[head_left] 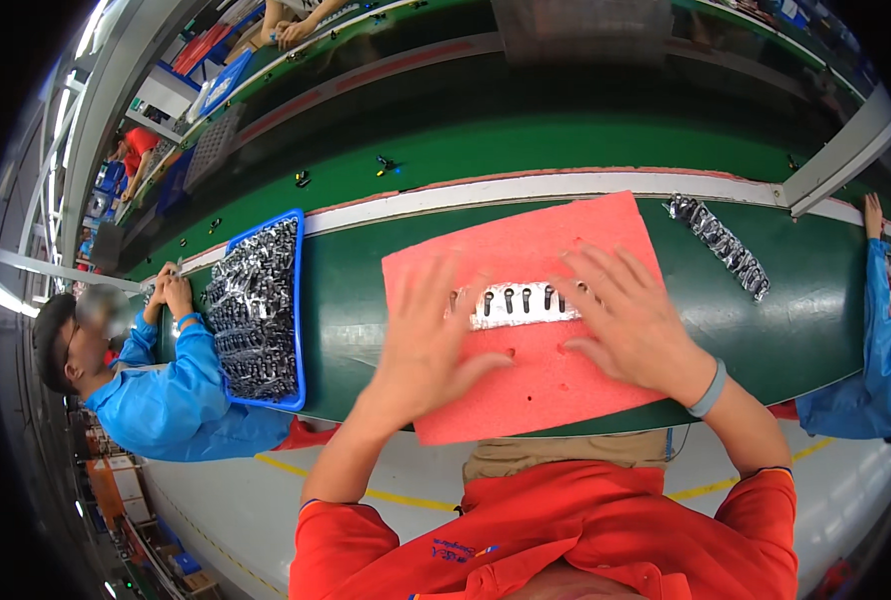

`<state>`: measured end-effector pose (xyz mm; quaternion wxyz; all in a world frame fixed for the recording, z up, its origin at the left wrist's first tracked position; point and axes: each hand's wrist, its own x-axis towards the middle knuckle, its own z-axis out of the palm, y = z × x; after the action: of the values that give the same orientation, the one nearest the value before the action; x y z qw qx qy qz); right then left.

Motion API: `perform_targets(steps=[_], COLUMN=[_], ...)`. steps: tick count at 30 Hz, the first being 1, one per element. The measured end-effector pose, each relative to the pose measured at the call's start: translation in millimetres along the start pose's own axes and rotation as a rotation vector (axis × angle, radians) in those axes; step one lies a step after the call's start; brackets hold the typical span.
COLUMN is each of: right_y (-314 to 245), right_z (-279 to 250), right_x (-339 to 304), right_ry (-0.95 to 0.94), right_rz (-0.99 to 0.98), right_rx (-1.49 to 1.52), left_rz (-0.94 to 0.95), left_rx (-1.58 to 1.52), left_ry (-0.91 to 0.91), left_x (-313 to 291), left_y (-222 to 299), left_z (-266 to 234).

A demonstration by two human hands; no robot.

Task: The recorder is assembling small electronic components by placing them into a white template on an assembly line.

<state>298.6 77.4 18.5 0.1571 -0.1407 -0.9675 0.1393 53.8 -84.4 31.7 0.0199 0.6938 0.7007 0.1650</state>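
Overlapping the silver strip [518, 316], left hand [423, 340] and right hand [634, 325] are spread; blue tray [301, 300] stands left

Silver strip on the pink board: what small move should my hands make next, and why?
I'd probably ease the left hand and right hand slightly outward: they partly hide the ends of the silver strip, while its middle, with a row of dark parts, shows clearly on the pink board.
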Motion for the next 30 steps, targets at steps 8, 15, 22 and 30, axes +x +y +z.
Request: perform_targets(steps=[8,15,22,30], right_y=[7.3,8.9,13.2,21.2], right_z=[21.5,21.8,10.7,24.5], right_x=[-5.1,-9.8,-18.4,-26.5], right_ry=[-0.111,-0.128,0.013,0.012], right_rz=[-0.030,-0.013,0.010,0.068], right_rx=[0.008,0.038,-0.001,0.041], left_rz=[0.132,0.173,0.123,0.062], left_rx=[-0.038,-0.058,0.023,-0.066], left_ry=[-0.178,-0.162,-0.005,-0.108], left_x=[10.1,9.9,-1.4,1.3], left_y=[11.3,8.7,7.8,7.9], left_z=[32.9,41.3,41.5,41.7])
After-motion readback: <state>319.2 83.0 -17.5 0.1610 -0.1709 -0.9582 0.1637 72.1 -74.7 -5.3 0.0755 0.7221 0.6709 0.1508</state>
